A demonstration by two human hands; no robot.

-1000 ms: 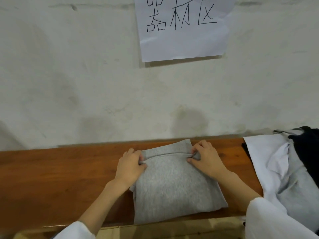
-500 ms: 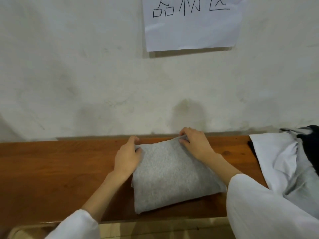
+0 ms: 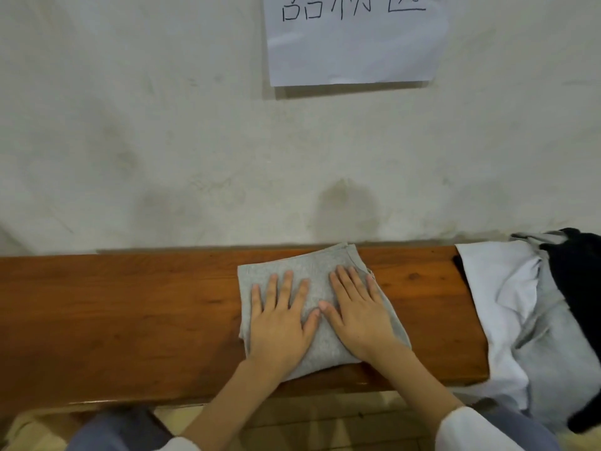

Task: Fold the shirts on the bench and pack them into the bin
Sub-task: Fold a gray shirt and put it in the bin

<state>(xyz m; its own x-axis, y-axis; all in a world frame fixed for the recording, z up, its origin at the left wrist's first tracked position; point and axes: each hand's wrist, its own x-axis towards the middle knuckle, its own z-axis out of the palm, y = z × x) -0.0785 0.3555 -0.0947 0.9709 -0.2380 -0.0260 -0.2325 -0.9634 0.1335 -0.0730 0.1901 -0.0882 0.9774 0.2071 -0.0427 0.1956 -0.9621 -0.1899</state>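
A grey shirt (image 3: 312, 268) lies folded into a small rectangle on the brown wooden bench (image 3: 130, 314), near its middle. My left hand (image 3: 279, 317) lies flat on the shirt's left half with straight, spread fingers. My right hand (image 3: 357, 307) presses flat on the right half, fingers straight, thumbs nearly touching. A heap of unfolded shirts covers the bench's right end: a white one (image 3: 494, 288), a grey one (image 3: 546, 353) and a black one (image 3: 579, 275). No bin is in view.
A plastered wall (image 3: 195, 141) rises right behind the bench, with a paper sign (image 3: 354, 43) bearing handwritten characters. The bench's left half is bare wood. Tiled floor (image 3: 325, 421) and my knees show below the front edge.
Both hands gripped the shirt's far edge and folded it over. Now they have let go and lie flat on top of the smaller folded shirt.
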